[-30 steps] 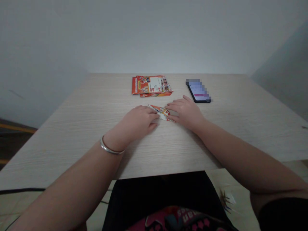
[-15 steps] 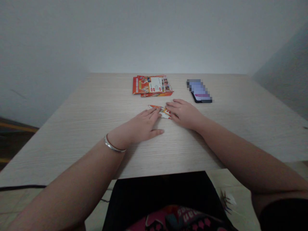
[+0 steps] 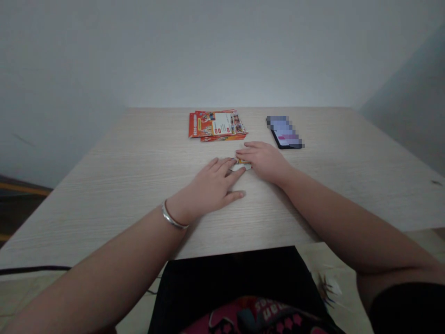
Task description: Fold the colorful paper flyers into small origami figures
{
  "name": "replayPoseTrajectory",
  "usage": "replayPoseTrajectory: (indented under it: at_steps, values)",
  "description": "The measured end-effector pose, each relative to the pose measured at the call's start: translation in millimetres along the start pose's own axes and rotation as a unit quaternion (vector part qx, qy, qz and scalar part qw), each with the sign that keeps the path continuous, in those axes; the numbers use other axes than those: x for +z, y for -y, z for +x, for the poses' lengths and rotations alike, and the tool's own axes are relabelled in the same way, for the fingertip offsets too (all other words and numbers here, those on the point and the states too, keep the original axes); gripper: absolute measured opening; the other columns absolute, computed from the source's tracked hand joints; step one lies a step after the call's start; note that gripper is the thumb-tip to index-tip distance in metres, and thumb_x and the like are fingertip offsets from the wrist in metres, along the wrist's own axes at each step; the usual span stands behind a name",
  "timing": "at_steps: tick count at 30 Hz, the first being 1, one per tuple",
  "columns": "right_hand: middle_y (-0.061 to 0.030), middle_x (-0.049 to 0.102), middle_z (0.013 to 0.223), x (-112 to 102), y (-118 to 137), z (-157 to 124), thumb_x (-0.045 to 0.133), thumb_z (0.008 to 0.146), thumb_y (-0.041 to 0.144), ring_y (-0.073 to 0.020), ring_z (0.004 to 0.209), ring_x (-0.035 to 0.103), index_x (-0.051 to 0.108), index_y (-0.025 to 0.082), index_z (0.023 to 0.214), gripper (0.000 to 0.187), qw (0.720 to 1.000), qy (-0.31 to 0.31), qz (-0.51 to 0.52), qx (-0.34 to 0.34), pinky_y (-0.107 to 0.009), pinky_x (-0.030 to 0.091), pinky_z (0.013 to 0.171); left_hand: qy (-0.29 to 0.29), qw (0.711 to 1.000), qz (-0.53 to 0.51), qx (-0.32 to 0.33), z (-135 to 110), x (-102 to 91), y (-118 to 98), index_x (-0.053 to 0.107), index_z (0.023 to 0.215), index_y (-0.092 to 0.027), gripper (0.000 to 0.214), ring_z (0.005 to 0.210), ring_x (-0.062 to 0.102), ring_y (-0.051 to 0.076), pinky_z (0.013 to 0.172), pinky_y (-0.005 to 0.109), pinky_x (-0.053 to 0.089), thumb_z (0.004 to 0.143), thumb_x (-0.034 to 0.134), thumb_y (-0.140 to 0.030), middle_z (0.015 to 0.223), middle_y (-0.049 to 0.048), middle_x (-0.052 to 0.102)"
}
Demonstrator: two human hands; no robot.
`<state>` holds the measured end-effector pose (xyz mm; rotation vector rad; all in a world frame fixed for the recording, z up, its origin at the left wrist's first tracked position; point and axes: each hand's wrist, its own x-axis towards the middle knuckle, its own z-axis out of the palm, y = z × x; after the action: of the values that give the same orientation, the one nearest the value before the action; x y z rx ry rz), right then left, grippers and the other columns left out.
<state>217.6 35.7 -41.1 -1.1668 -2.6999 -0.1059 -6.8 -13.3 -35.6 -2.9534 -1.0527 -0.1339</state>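
Observation:
A small folded piece of printed paper, white with some orange and yellow, lies flat on the table between my hands and is mostly covered by them. My left hand rests palm down with its fingers spread, the fingertips pressing on the paper's left part. On its wrist is a silver bangle. From the other side, my right hand lies over the paper's right end with its fingers stretched out toward the left. The paper's exact folded shape is hidden.
A stack of red and orange printed leaflets lies beyond my hands on the pale wooden table. To its right is a smartphone with its screen lit. A wall stands behind the table's far edge.
My left hand has slid a little to the right over the paper, covering its orange left tip. My right hand stays nearly in place. The view has shifted slightly.

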Motion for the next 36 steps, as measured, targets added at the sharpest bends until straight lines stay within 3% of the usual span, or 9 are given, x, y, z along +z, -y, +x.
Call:
replayPoseTrajectory:
  at_steps: [3,6,12,19,24,28,32,36]
  values:
    - [-0.0126,0.062,0.147,1,5,0,0.043,0.097,0.014,-0.0298,0.143,0.051,0.064,0.01,0.139,0.047,1.0,-0.008,0.009,0.018,-0.052,0.037,0.121,0.01,0.999,-0.022,-0.031,2,11.3,-5,0.032,0.159,-0.008,0.081,0.157,0.024,0.04,0.125,0.055,0.025,0.101,0.038,-0.065,0.167,0.0281,0.024]
    - [-0.0145,0.053,0.156,4,11,0,0.041,0.099,0.022,-0.0276,0.149,0.043,0.054,0.009,0.148,0.052,0.999,0.0,0.05,0.003,-0.051,0.033,0.124,0.001,0.997,-0.023,-0.073,5,16.0,-8,0.03,0.159,-0.005,0.087,0.157,0.022,0.041,0.125,0.056,0.024,0.099,0.039,-0.068,0.166,0.03,0.024]
    - [-0.0205,0.036,0.165,13,8,0,0.044,0.1,0.043,-0.0318,0.155,0.032,0.038,0.007,0.158,0.069,0.993,0.051,0.109,-0.011,-0.056,0.026,0.126,0.041,0.993,-0.001,-0.11,9,5.4,-12,0.026,0.158,0.007,0.083,0.158,0.02,0.038,0.129,0.048,0.019,0.103,0.035,-0.055,0.166,0.0311,0.022]
    - [-0.0213,0.022,0.17,5,3,-4,0.041,0.1,0.053,-0.0357,0.159,0.018,0.026,0.002,0.162,0.081,0.987,0.129,0.09,0.009,-0.054,0.018,0.129,0.084,0.986,0.031,-0.138,4,-6.5,-14,0.025,0.16,0.004,0.089,0.157,0.02,0.042,0.127,0.052,0.022,0.102,0.033,-0.064,0.166,0.0321,0.02]
    - [-0.0142,0.021,0.171,5,-8,-16,0.037,0.097,0.069,-0.0389,0.158,0.015,0.023,0.015,0.165,0.088,0.987,0.134,0.073,0.042,-0.06,0.018,0.127,0.116,0.977,0.057,-0.171,-3,-15.5,-12,0.024,0.161,0.002,0.086,0.157,0.023,0.038,0.122,0.059,0.031,0.104,0.032,-0.062,0.167,0.0278,0.023]
    - [-0.013,0.018,0.172,5,-12,-21,0.036,0.095,0.071,-0.0393,0.159,0.013,0.021,0.015,0.166,0.092,0.985,0.149,0.061,0.07,-0.061,0.019,0.127,0.116,0.97,0.074,-0.202,-7,-22.6,-15,0.029,0.159,0.001,0.082,0.156,0.029,0.036,0.117,0.057,0.04,0.105,0.032,-0.06,0.166,0.0264,0.027]
    - [-0.0125,0.018,0.172,3,-12,-22,0.038,0.095,0.071,-0.0394,0.159,0.011,0.021,0.015,0.166,0.092,0.983,0.153,0.063,0.075,-0.06,0.019,0.128,0.117,0.96,0.086,-0.238,-9,-26.5,-14,0.037,0.157,-0.002,0.072,0.153,0.035,0.037,0.117,0.062,0.037,0.106,0.034,-0.053,0.164,0.0256,0.033]
    - [-0.0109,0.02,0.172,1,-12,-22,0.042,0.095,0.069,-0.0402,0.159,0.006,0.022,0.017,0.166,0.091,0.984,0.149,0.07,0.071,-0.059,0.019,0.128,0.102,0.965,0.094,-0.223,-9,-28.0,-6,0.05,0.147,0.0,0.058,0.142,0.051,0.035,0.115,0.052,0.043,0.104,0.04,-0.038,0.156,0.0254,0.048]
